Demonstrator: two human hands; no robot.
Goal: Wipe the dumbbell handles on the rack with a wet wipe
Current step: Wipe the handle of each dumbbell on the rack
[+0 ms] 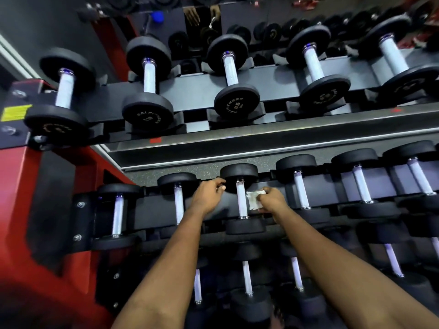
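A three-tier rack [237, 141] carries black dumbbells with pale silver handles. On the middle tier, the third dumbbell from the left has its handle [241, 200] between my hands. My right hand [270, 200] pinches a crumpled white wet wipe [254, 199], held against the right side of that handle. My left hand [209, 194] reaches to the dumbbell's far black head [238, 175], fingers curled at its left edge. The dumbbell's near head [244, 226] lies below my hands.
Several more dumbbells fill the top tier [230, 72], the middle tier to the right [361, 184] and the lower tier [247, 276]. The rack's red side frame [21, 210] stands at the left. A mirror behind reflects further weights.
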